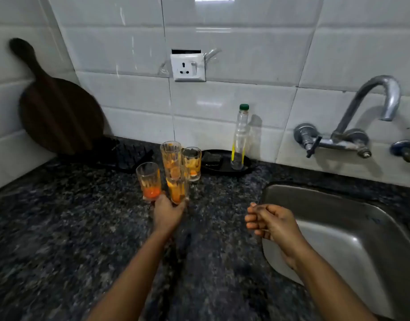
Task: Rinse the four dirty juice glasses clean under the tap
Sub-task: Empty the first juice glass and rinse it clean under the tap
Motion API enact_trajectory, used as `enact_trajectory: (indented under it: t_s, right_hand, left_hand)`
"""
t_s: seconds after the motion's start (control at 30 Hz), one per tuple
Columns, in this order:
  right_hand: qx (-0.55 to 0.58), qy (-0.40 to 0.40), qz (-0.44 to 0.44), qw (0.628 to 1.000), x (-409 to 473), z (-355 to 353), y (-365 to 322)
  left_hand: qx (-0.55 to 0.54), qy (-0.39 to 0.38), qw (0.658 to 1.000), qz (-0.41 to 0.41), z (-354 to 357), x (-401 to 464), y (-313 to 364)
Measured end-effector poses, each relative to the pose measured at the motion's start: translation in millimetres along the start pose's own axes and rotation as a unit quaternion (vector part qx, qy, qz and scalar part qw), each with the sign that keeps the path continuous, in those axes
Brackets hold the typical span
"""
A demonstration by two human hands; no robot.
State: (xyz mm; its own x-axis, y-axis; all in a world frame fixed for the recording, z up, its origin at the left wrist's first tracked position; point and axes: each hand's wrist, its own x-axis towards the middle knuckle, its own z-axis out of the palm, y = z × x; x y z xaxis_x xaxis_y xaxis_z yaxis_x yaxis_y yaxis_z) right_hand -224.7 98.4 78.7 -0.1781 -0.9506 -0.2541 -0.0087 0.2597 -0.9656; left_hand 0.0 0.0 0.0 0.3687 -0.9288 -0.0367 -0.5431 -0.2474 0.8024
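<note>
Gripping the nearest ribbed clear juice glass (177, 190), smeared with orange pulp, my left hand (167, 214) wraps its base on the speckled dark granite counter (60, 228). Three more stained glasses stand close by: one at the left (149, 181), a tall one behind (170, 158), and one at the right (192, 163), seemingly touching. My right hand (270, 222) hovers loosely curled, holding nothing, beside the steel sink (361, 239) below the curved chrome tap (371, 98).

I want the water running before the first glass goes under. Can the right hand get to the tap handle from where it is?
Probably yes. The right hand holds nothing and hovers at the sink's near-left edge. The tap handle sits on the wall beyond the basin, with only open sink between. The bottle stands off to the left, clear of that path.
</note>
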Motion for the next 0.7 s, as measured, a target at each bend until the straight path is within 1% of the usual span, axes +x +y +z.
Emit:
enact_trajectory:
  t_s: [0.07, 0.1, 0.17, 0.23, 0.27, 0.33, 0.4, 0.43, 0.5, 0.6, 0.63, 0.7]
  right_hand:
    - [-0.01, -0.002, -0.009, 1.0, 11.2, -0.6, -2.1]
    - [-0.015, -0.002, -0.012, 1.0, 16.2, -2.8, -1.1]
    - [-0.017, 0.002, -0.011, 1.0, 25.2, -6.7, 2.1]
    - [-0.023, 0.013, -0.007, 1.0, 33.6, -12.8, 2.7]
    - [-0.032, 0.016, -0.008, 0.999, 36.8, -16.2, 1.3]
    - [-0.06, 0.021, -0.02, 0.998, 43.3, -24.7, -0.5]
    - [-0.099, 0.045, -0.048, 0.993, 54.8, -40.4, -4.8]
    - [-0.13, 0.074, -0.07, 0.986, 63.2, -51.0, -7.7]
    - [-0.209, 0.145, -0.12, 0.96, 87.3, -73.8, -13.1]
    - [-0.325, 0.237, -0.188, 0.896, 132.2, -109.1, -26.9]
    - [-0.358, 0.255, -0.198, 0.876, 146.4, -118.0, -33.2]
    - [-0.405, 0.269, -0.189, 0.853, 169.9, -126.7, -46.0]
  left_hand:
    - [-0.003, -0.002, 1.0, 0.03, 10.4, 18.3, 2.2]
    - [-0.021, -0.002, 0.999, 0.038, 18.0, 28.0, 0.9]
    - [-0.076, 0.001, 0.997, 0.006, 25.8, 39.9, 3.6]
    - [-0.129, 0.027, 0.99, -0.04, 29.5, 49.0, 6.1]
    - [-0.132, 0.042, 0.989, -0.05, 28.8, 48.5, 9.0]
    - [-0.103, 0.063, 0.992, -0.042, 30.7, 44.9, 12.0]
    - [-0.081, 0.048, 0.995, -0.009, 38.0, 29.8, 22.0]
    - [-0.081, 0.031, 0.996, 0.011, 44.3, 19.7, 27.7]
    - [-0.086, -0.008, 0.995, 0.053, 53.7, -5.9, 47.3]
    - [-0.087, -0.071, 0.987, 0.113, 70.2, -37.5, 88.8]
    - [-0.09, -0.089, 0.983, 0.132, 77.7, -43.5, 101.0]
    - [-0.105, -0.119, 0.975, 0.152, 90.8, -53.0, 121.3]
